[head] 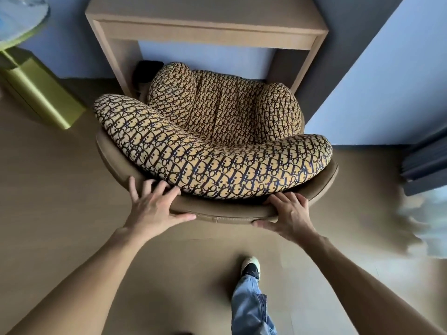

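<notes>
A round swivel-style chair with a tan shell (pixel 217 213) and a yellow-and-navy patterned cushion (pixel 217 170) stands in front of me, its seat facing a desk. My left hand (pixel 152 204) grips the near rim of the shell on the left, fingers spread over the top and thumb under the edge. My right hand (pixel 287 213) holds the same rim on the right, fingers over the top against the cushion and thumb along the underside.
A light wooden desk (pixel 205 32) stands against the blue wall, with the chair's front partly under it. A green pedestal (pixel 41 93) with a round glass top (pixel 21 15) is at the left. A dark curtain (pixel 425 165) hangs at the right. My shoe (pixel 250 265) is on the tan floor.
</notes>
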### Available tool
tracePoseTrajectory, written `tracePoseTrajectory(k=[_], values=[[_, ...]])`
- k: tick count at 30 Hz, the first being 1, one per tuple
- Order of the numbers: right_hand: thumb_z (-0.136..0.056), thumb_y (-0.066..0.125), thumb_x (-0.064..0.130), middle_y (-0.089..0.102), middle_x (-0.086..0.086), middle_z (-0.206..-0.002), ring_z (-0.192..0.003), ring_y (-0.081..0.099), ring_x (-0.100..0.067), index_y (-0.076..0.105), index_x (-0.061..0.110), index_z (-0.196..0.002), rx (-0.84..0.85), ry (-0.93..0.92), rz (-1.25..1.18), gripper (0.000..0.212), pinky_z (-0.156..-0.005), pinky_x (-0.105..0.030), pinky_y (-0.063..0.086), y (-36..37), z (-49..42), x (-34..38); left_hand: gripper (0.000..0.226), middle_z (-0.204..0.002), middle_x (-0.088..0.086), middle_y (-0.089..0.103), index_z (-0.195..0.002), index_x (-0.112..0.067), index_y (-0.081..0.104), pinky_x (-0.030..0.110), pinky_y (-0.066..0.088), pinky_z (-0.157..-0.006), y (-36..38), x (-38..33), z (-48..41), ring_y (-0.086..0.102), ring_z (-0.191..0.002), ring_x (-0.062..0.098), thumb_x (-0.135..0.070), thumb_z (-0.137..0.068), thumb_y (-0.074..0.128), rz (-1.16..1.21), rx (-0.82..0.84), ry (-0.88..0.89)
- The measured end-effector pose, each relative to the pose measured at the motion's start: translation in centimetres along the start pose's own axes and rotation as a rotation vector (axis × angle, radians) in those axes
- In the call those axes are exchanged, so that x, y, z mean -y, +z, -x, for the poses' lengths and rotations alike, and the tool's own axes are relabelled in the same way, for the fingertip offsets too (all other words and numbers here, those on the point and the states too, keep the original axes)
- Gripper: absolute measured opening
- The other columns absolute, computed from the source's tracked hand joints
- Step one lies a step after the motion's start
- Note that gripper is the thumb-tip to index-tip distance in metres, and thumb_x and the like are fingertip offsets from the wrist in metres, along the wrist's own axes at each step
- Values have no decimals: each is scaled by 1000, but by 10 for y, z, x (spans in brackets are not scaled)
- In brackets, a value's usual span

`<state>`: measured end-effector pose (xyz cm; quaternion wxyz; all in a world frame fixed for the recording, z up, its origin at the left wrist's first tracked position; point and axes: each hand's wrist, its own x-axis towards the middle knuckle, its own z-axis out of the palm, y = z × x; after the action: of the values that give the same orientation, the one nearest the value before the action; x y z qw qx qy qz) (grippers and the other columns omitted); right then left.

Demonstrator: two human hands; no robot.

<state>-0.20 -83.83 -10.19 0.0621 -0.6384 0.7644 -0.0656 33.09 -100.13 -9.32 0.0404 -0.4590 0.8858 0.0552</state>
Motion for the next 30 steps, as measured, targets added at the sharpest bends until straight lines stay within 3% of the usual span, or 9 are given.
tracePoseTrajectory(k=[12, 30], values=[[-68, 36, 97, 64, 9, -87, -90, 55, -23, 64, 25, -94, -79, -47, -15, 81, -86, -41, 33, -2, -19, -26, 88, -101, -8, 60, -104, -36, 63, 74, 14, -107, 4, -14, -21, 47, -108, 30, -103, -61, 26, 19, -62, -5], [-62, 42, 94, 67, 9, -86, -91, 59, -27, 67, 22, -92, -102, -126, 6, 82, -88, -44, 34, -14, -124, -102, 94, -108, -3, 59, -109, -34, 63, 76, 5, -110, -9, -53, -116, 42, -118, 33, -101, -55, 26, 39, -35, -81]])
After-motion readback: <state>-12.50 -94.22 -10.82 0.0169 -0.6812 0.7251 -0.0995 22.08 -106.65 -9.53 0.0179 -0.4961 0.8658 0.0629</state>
